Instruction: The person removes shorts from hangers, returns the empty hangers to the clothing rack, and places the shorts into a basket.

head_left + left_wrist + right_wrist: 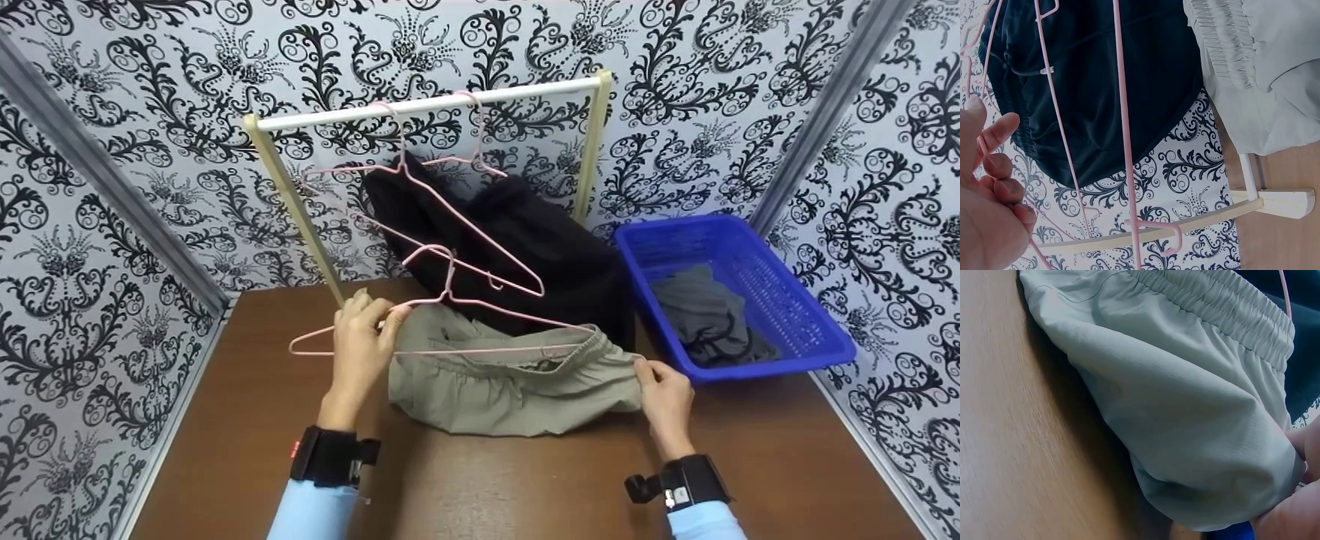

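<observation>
My left hand [366, 322] grips the left shoulder of a pink wire hanger [480, 304] held just above the table. The hanger's right end sits inside the elastic waistband of a khaki garment [510, 390] lying on the brown table [225, 420]. My right hand [651, 376] pinches the waistband's right end. In the left wrist view my left hand [991, 185] curls round the pink hanger [1124, 140], with the khaki garment [1258, 67] at the upper right. The right wrist view shows the khaki garment [1185, 399] bunched against my fingers [1292, 509].
A rack with a white bar [427, 105] stands at the back, carrying two more pink hangers and a black garment [540, 247]. A blue basket [795, 300] with a grey garment [705, 315] sits at the right. Patterned walls close in on three sides.
</observation>
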`<state>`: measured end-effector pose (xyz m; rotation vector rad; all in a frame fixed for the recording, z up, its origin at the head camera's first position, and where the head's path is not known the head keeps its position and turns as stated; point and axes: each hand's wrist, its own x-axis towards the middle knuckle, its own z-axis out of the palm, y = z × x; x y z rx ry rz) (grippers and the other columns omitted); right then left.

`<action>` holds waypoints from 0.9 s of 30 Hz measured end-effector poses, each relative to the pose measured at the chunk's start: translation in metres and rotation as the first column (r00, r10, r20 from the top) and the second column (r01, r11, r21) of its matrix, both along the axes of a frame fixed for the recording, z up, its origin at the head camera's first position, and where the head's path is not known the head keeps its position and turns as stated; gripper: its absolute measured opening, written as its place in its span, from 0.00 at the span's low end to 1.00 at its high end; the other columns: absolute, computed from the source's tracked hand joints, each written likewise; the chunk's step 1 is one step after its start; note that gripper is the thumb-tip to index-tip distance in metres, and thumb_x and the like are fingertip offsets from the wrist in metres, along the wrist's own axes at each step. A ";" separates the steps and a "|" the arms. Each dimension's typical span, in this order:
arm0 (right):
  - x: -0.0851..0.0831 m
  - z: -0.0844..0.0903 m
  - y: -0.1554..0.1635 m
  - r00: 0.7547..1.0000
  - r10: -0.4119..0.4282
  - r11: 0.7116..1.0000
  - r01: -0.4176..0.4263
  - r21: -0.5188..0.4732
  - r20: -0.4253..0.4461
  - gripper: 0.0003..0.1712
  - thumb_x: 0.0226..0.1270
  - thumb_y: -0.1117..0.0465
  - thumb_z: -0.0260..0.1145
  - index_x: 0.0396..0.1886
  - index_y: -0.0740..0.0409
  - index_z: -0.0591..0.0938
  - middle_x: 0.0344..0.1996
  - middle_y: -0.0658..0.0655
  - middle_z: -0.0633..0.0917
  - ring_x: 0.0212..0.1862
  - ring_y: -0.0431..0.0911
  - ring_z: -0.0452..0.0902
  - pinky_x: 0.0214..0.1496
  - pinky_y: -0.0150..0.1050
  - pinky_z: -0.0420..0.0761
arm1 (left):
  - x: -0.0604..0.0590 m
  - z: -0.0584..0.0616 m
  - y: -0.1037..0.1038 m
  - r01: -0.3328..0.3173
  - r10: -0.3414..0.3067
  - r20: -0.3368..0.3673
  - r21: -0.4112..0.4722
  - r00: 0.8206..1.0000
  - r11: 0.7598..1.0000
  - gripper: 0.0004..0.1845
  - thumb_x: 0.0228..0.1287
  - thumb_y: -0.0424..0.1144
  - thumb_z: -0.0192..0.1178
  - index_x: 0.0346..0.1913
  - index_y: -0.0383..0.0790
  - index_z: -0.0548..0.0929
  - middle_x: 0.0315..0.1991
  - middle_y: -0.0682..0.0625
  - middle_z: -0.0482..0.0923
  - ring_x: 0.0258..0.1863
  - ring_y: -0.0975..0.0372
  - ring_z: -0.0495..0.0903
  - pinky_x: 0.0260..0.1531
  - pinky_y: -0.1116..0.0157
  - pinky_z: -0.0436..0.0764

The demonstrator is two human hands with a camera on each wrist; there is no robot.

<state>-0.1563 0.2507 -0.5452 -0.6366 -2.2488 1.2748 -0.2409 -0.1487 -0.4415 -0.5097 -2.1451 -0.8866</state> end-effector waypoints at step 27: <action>0.001 0.005 0.006 0.989 0.093 0.995 -0.096 0.025 0.116 0.13 0.72 0.65 0.61 0.46 0.66 0.88 0.43 0.67 0.88 0.45 0.60 0.83 0.47 0.49 0.77 | 0.003 0.006 0.004 0.017 -0.017 -0.007 0.023 1.000 1.000 0.12 0.61 0.38 0.73 0.26 0.36 0.83 0.24 0.43 0.70 0.29 0.48 0.70 0.36 0.52 0.64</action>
